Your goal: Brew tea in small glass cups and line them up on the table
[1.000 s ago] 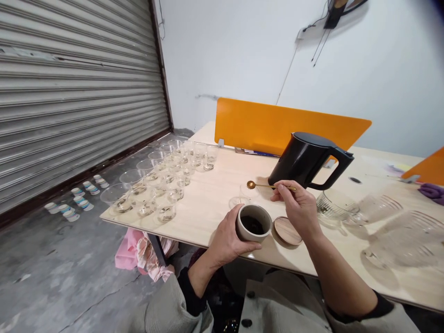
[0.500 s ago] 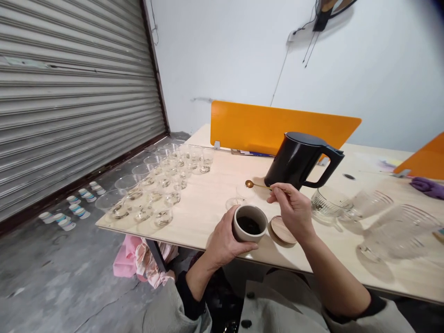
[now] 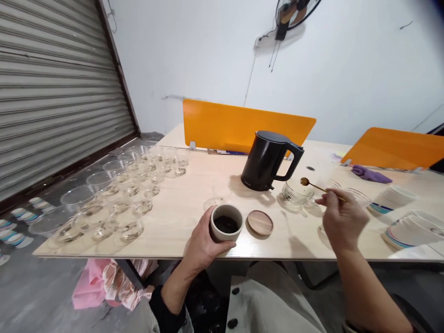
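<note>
My left hand (image 3: 204, 243) is wrapped round a pale ceramic cup (image 3: 222, 238) with dark contents, held at the table's front edge. In my right hand (image 3: 342, 215) a gold-coloured spoon (image 3: 314, 186) is pinched by its handle, its bowl pointing left above a ribbed glass cup (image 3: 294, 196). A round wooden coaster (image 3: 260, 222) lies on the table just right of the ceramic cup. Behind the coaster stands a black electric kettle (image 3: 265, 162). Close behind the ceramic cup is a clear plastic cup (image 3: 222, 190), hard to make out.
Many clear plastic cups (image 3: 128, 194), with some dark bits in them, crowd the table's left end. Stacked paper cups (image 3: 412, 231) lie at the right, near a purple cloth (image 3: 371, 174). Orange dividers (image 3: 239, 126) stand along the back. Pink cloth (image 3: 92, 284) sits on the floor.
The view has turned right. My right hand has carried the spoon rightward, away from the ceramic cup and over toward the ribbed glass cup. My left hand keeps its hold on the ceramic cup.
</note>
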Available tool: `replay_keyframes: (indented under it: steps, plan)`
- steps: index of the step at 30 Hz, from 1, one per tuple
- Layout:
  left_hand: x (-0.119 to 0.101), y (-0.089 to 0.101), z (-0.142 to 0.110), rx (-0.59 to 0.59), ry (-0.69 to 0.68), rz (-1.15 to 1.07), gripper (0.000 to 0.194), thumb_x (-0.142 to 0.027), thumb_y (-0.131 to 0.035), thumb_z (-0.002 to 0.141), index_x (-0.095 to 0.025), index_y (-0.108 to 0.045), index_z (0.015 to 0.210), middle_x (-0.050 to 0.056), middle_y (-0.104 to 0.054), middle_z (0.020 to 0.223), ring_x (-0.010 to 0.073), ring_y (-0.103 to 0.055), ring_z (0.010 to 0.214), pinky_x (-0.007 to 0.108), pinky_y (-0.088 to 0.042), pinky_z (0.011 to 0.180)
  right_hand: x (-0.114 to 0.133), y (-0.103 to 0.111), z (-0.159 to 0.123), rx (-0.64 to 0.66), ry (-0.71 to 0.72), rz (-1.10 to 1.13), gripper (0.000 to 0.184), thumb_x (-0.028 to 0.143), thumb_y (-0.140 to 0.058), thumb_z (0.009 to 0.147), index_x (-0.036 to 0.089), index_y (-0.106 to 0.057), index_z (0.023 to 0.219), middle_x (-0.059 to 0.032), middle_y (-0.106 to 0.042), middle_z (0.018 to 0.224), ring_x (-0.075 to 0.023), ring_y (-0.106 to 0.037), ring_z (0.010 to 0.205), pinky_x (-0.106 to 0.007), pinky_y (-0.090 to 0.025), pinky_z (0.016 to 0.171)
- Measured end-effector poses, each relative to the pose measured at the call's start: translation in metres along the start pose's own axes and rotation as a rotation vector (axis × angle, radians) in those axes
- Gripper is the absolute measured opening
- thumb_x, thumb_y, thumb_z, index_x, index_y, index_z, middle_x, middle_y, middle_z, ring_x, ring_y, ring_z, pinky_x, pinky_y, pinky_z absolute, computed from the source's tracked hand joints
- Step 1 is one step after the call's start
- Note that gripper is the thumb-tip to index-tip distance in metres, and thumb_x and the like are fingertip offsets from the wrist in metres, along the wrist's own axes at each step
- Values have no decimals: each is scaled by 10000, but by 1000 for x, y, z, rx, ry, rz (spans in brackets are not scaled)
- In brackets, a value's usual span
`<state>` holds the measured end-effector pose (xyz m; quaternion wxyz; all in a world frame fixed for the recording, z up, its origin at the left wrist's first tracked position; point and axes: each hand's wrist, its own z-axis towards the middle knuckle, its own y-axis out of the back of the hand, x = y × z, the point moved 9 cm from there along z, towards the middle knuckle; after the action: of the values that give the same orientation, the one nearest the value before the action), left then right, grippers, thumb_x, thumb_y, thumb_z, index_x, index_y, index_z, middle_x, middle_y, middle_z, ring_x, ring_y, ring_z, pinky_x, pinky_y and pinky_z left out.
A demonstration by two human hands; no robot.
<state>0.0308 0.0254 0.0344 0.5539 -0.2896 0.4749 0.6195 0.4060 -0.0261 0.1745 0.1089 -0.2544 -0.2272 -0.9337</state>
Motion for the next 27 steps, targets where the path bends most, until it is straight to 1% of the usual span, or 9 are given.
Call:
replay_keyframes:
  steps: [3,8,11,14,18,20,22,24,27]
  plan:
    - [3,0,-1,1,-3,6,991,-385,-934,663,-282,-418,1502,109,-563,1482,360,-527,1384,551,-390,1185,-13,-29,4,77,86,-167,367,433,-491,974,169,-742,1012,-119,-755,822,-266,-701,776,-377,-506,738]
    - [4,0,-1,0,4,26,1006,-390,-937,660,-286,-407,1509,109,-553,1494,360,-519,1392,548,-390,1185,-40,-76,9,257,53,-325,396,489,-496,918,185,-750,910,-143,-759,830,-272,-650,702,-365,-435,635]
    - [3,0,-1,-3,4,20,1011,-399,-942,650,-288,-416,1505,108,-560,1487,367,-522,1390,555,-391,1182,-52,-84,12,293,46,-352,401,461,-469,930,176,-751,954,-143,-756,823,-274,-648,716,-378,-441,670]
    - [0,1,-1,-2,-4,6,1000,-413,-946,644,-292,-432,1494,102,-576,1469,366,-535,1376,548,-409,1167,-54,-73,8,289,31,-341,413,435,-507,920,153,-724,1129,-125,-758,827,-287,-674,762,-385,-457,698]
    - [-2,1,-1,-3,-2,7,992,-416,-946,647,-287,-435,1488,101,-574,1472,360,-533,1378,540,-414,1165,-27,-35,-23,194,34,-343,493,479,-577,931,166,-640,1307,-116,-763,925,-288,-696,764,-379,-463,660]
    - [-4,0,-1,9,8,8,999,-410,-946,646,-279,-429,1492,108,-573,1475,359,-534,1378,545,-414,1166,-5,-31,-49,222,81,-249,480,523,-578,956,207,-631,1313,-98,-756,958,-267,-702,763,-370,-488,663]
    - [-7,-3,-3,25,11,11,1010,-407,-951,633,-269,-431,1488,118,-572,1481,364,-533,1381,557,-412,1167,14,-50,-78,405,150,-134,501,547,-579,964,235,-603,1355,-102,-749,1064,-274,-721,858,-379,-539,705]
    - [-11,-5,-4,34,6,21,1026,-405,-960,611,-264,-435,1481,127,-566,1489,371,-530,1386,569,-407,1170,30,-76,-106,592,254,-84,575,561,-593,954,242,-551,1431,-135,-707,1252,-322,-696,1074,-437,-577,832]
    - [-14,-7,-5,30,9,35,1046,-386,-970,591,-276,-430,1480,121,-571,1486,368,-538,1380,566,-419,1162,42,-109,-129,715,407,-102,647,541,-604,945,242,-493,1508,-165,-591,1463,-381,-574,1300,-532,-535,1012]
